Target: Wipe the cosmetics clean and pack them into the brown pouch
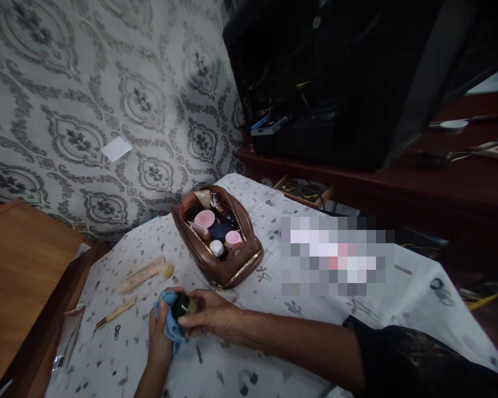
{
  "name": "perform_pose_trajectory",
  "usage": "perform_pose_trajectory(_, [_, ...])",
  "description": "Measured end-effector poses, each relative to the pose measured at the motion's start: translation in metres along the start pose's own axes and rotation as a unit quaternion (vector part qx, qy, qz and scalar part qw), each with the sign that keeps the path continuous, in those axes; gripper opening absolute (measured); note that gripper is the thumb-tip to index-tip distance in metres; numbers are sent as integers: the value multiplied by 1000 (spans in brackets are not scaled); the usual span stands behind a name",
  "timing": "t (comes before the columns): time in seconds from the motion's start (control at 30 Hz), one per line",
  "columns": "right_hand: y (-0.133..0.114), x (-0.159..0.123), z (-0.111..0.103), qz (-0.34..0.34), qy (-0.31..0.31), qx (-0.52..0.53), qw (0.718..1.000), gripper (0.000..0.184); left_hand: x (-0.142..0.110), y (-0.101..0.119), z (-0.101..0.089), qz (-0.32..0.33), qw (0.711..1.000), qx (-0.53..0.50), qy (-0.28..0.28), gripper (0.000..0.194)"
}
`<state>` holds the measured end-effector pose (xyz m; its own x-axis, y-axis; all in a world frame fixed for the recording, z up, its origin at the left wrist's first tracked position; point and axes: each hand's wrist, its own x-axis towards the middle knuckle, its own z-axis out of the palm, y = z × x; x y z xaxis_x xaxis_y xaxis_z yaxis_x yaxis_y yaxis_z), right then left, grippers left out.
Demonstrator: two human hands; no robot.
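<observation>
My left hand [160,334] is closed on a crumpled blue cloth [175,331] and presses it against a small dark green container [182,305], perhaps a jar or bottle. Fingers of my right hand [213,316] grip the same container from the other side. Its lower part is hidden by the cloth and fingers. Just beyond my hands stands an open brown zip bag [209,268]. Inside it are a pink round container [205,219], a white-capped item [216,248], a pink-lidded item [233,239] and other cosmetics.
A peach tube [141,275] with a yellowish round end lies left of the bag. Nearer is a slim beige stick [116,313]; another tube [69,334] lies by the left edge. A blurred patch [336,257] covers something at right. Behind stands a black television [327,99].
</observation>
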<state>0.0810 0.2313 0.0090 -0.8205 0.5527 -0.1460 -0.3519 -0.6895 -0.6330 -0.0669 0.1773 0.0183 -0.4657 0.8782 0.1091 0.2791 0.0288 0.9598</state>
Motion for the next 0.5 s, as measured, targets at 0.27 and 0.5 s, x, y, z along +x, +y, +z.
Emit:
perform_pose_trajectory(0.27, [-7, -3, -2, -5, -37, -65, 997, 82, -2, 5, 11, -117, 969, -217, -35, 66])
perform_pose_trajectory(0.5, [-8, -4, -1, -14, -53, -52, 997, 87, -10, -6, 12, -137, 968, -205, 45, 66])
